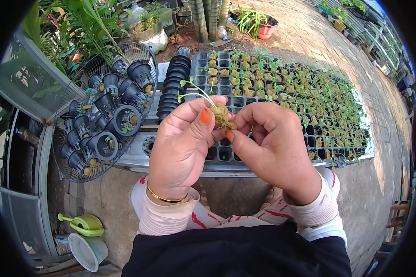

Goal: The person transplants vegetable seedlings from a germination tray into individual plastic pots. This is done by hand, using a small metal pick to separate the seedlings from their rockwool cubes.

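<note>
Between thumb and fingers, my left hand (185,138) holds a seedling plug (221,114), a yellow-brown fibrous lump with thin pale stems. The stems lean up and left and end in small green leaves (186,83). My right hand (275,145) pinches the lower right end of the same plug with thumb and index finger. Both hands are over the front edge of a black seedling tray (224,153), which holds many similar plugs with sprouts. Left of the tray lies a stack of black net cups (174,83).
A wire basket (155,76) with black net pots (107,105) stands at the left on the metal table (136,154). A green watering can (88,225) and a pale bucket (88,251) are on the floor at lower left. Potted plants (151,34) stand behind.
</note>
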A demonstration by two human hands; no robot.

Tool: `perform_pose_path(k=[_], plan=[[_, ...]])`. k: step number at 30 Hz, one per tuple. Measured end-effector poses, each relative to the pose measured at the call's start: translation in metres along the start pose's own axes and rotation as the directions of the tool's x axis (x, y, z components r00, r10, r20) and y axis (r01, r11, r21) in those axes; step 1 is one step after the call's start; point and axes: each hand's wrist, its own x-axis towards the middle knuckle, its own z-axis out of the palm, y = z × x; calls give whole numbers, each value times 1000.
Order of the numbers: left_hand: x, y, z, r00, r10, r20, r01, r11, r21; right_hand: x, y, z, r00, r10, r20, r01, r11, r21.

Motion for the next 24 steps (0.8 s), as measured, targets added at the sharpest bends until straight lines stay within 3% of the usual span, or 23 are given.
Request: perform_pose_path(k=[9,13,15,24], plan=[[1,-1,0,1000,22,4,-22,999,43,-3,1,-4,1000,6,11,-6,999,-36],[-1,-2,0,1000,30,-7,-30,999,41,-7,5,-7,996,-74,-47,74,997,16],[-1,-1,-1,999,38,7,-38,989,144,-9,4,-7,993,-89,-76,93,995,47],[-4,-3,4,1000,11,11,-12,995,95,-11,1,-6,993,-112,-41,110,992,-59]])
